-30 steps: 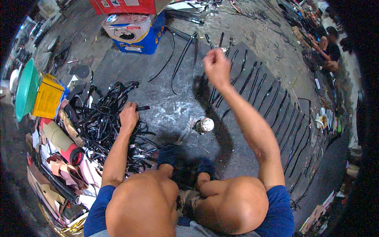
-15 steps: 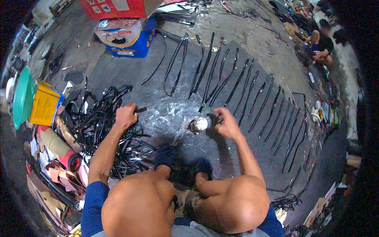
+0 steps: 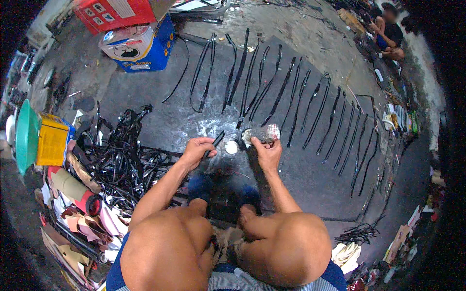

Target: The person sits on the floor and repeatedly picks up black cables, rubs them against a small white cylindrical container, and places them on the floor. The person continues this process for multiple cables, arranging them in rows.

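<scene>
Pinched in my left hand is a short black strip, its end pointing up and away from me. My right hand grips a stubby grey cylinder, tilted on its side and smeared with white at its ends. On the dark floor mat between the hands lies a round white patch. A tangled heap of shiny black straps is left of my left hand. Beyond both hands, long black straps lie spread in a row across the mat.
A blue box stands far left with a red box on top. Near the left edge are a green basin, a yellow tin and a cardboard roll. Another person sits far right.
My left hand has moved right from the strap heap, carrying the black strip. My right hand, empty before, has taken hold of the cylinder and lifted and tipped it off the mat.
</scene>
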Demonstrator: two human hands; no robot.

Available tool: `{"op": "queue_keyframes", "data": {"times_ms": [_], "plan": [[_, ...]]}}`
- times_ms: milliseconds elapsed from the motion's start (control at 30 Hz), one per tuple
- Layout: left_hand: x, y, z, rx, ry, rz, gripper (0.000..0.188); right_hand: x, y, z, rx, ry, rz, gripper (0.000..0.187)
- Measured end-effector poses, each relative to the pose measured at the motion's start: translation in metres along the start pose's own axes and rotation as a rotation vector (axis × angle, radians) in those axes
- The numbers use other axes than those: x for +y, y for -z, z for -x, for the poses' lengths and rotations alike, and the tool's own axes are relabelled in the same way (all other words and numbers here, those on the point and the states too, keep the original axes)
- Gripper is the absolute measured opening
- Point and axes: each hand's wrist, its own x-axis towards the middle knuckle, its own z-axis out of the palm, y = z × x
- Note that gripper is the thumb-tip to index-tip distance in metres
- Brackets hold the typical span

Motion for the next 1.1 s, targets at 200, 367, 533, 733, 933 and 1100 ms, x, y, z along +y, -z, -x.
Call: {"op": "queue_keyframes", "data": {"times_ms": [200,367,533,733,933,1100], "plan": [[-0.006,-0.014,0.004,-0.127,0.09,0.143,0.035,-0.023,-0.032,0.025,-0.164,0.159,-0.093,0.072],[0.002,-0.004,0.023,-0.285,0.196,0.329,0.042,-0.01,-0.022,0.018,-0.104,0.131,0.008,0.073],[0.026,-0.013,0.009,-0.249,0.044,-0.188,0.036,0.021,0.028,0.005,0.088,0.036,0.248,0.058],[0.006,-0.016,-0.042,-0.132,-0.058,-0.624,0.008,0.002,0.03,-0.005,0.111,0.169,0.071,0.052],[-0.012,-0.024,-0.061,0.056,-0.209,-0.876,0.01,0.002,-0.015,0.015,-0.24,0.178,0.477,0.071],[-0.017,-0.017,-0.053,-0.047,-0.553,-1.018,0.035,0.035,-0.026,0.029,-0.237,0.534,0.603,0.077]]}}
